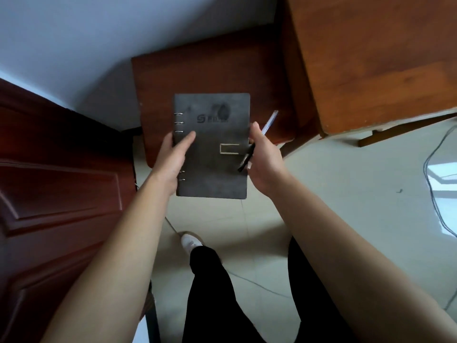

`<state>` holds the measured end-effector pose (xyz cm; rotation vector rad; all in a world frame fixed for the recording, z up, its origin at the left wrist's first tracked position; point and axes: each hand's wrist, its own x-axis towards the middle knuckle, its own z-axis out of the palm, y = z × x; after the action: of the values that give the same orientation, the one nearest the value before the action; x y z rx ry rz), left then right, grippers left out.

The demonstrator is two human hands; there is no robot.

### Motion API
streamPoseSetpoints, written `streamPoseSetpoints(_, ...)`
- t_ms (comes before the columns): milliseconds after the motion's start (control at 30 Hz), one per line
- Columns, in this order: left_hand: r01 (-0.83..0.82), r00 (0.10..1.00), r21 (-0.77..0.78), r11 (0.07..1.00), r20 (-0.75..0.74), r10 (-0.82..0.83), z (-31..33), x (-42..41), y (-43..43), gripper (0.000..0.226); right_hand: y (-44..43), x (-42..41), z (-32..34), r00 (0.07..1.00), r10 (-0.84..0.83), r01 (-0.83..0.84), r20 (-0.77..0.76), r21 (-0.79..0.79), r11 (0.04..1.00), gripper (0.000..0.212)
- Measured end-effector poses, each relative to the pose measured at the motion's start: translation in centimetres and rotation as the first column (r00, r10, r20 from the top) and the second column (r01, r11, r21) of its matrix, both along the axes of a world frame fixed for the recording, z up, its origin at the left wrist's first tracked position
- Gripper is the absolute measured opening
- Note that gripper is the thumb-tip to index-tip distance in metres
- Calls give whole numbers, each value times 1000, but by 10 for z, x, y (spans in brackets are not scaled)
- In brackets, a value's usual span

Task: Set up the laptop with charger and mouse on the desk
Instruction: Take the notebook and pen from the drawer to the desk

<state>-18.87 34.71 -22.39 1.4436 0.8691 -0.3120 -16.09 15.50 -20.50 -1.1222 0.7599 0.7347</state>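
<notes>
With no laptop, charger or mouse in view, setup appears not yet begun: the left hand (174, 154) grips the notebook (212, 147), the right hand (264, 157) clamps two pens (259, 139) beside it, left of the desk (376, 65).

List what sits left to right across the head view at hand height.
Door → left hand → notebook → right hand with pens → floor → cable.
</notes>
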Motion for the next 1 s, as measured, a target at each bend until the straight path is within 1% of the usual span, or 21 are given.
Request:
streamPoseSetpoints(67, 9, 1000, -90, 996, 26, -7, 38, 0, 9, 42, 3, 10, 40, 998, 34, -35, 44, 7, 999, 59)
streamPoseSetpoints(100, 19, 999, -110, 994, 40, -15, 67, 3, 15, 42, 5, 16, 69, 995, 42, -44, 93, 21, 999, 56)
streamPoseSetpoints(167, 15, 1000, -171, 985, -10, -17, 96, 7, 16, 47, -2, 21, 98, 993, 13, -25, 120, 94, 995, 50)
streamPoseSetpoints(200, 33, 999, -183, 983, -4, -35, 119, 8, 18, 51, -5, 22, 120, 988, 1, -20, 153, 125, 992, 47)
streamPoseSetpoints(267, 87, 996, -214, 973, 17, -85, 153, 10, 17, 57, -17, 19, 152, 983, 2, -24, 184, 118, 993, 41)
streamPoseSetpoints(367, 251, 968, -282, 926, 103, -230, 210, 16, 14, 56, -42, 8, 204, 964, -10, -17, 264, 99, 995, 48)
streamPoseSetpoints(433, 327, 945, -338, 882, 119, -305, 233, 18, 5, 55, -63, -6, 228, 955, -19, -12, 295, 103, 995, 46)
streamPoseSetpoints(467, 379, 926, -349, 857, 133, -355, 248, 20, -2, 55, -77, -14, 241, 948, -47, 15, 314, 103, 995, 45)
streamPoseSetpoints(567, 513, 857, -352, 783, 165, -488, 276, 22, -26, 54, -119, -35, 263, 935, -138, 102, 326, 128, 987, 51)
streamPoseSetpoints(667, 637, 768, -329, 697, 200, -608, 304, 30, -70, 52, -168, -57, 286, 915, -187, 145, 359, 140, 979, 53)
streamPoseSetpoints(800, 749, 658, -312, 584, 244, -713, 327, 42, -156, 55, -247, -83, 297, 864, -307, 272, 399, 143, 952, 53)
streamPoseSetpoints(867, 790, 605, -298, 535, 246, -757, 334, 45, -216, 57, -299, -98, 297, 834, -372, 342, 407, 147, 928, 53)
streamPoseSetpoints(1000, 844, 526, -259, 469, 231, -819, 336, 49, -340, 62, -408, -122, 292, 789, -453, 428, 415, 157, 890, 51)
